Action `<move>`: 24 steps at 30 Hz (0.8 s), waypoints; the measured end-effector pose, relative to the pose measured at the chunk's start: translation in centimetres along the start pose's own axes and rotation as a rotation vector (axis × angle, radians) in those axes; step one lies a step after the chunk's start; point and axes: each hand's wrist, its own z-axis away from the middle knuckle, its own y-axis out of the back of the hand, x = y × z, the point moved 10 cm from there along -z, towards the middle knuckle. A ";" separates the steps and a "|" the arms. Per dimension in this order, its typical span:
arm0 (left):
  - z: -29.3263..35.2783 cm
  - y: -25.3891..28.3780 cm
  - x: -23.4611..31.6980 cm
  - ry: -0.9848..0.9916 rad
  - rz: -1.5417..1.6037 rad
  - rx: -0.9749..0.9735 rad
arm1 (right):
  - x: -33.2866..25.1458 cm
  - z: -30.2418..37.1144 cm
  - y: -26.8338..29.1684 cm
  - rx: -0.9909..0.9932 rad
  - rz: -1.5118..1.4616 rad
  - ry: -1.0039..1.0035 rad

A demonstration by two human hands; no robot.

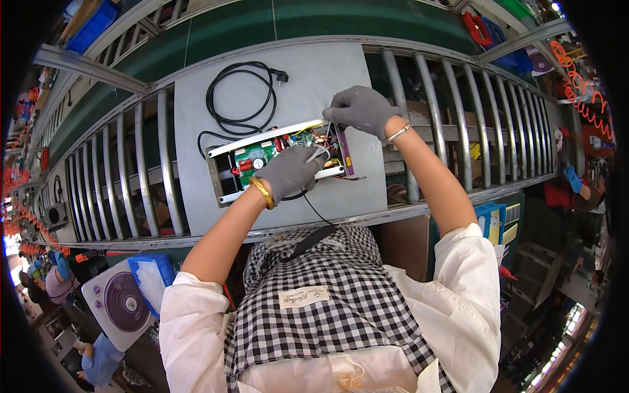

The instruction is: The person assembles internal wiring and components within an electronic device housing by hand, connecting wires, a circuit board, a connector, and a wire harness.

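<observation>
An opened electronic device [244, 162] with white side rails, a green circuit board and a purple end panel [345, 154] lies on a grey board. My left hand [288, 173], in a grey glove, rests over its front middle, closed, with white wires [319, 154] at the fingertips. At the far right corner of the device is my right hand [364, 111], also gloved, its fingers pinched together. Whatever it may hold is hidden. A thin black cord runs from beneath my left hand toward my apron.
A coiled black power cord [209, 105] with a plug lies behind the device. The grey board [314, 65] sits across metal rollers [141, 164]. A purple-and-white fan [124, 304] and a blue bin [151, 278] are at lower left. Other people work further off.
</observation>
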 end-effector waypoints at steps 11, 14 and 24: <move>-1.6 -0.8 0.5 0.058 -0.155 -0.167 | -2.9 1.4 3.7 0.273 0.156 0.111; -1.6 -1.1 -0.5 0.102 -0.054 -0.181 | -3.2 1.8 4.7 0.324 0.140 0.092; -1.0 -0.9 -0.3 0.176 0.025 -0.145 | -0.1 -0.3 -0.2 -0.016 0.102 -0.018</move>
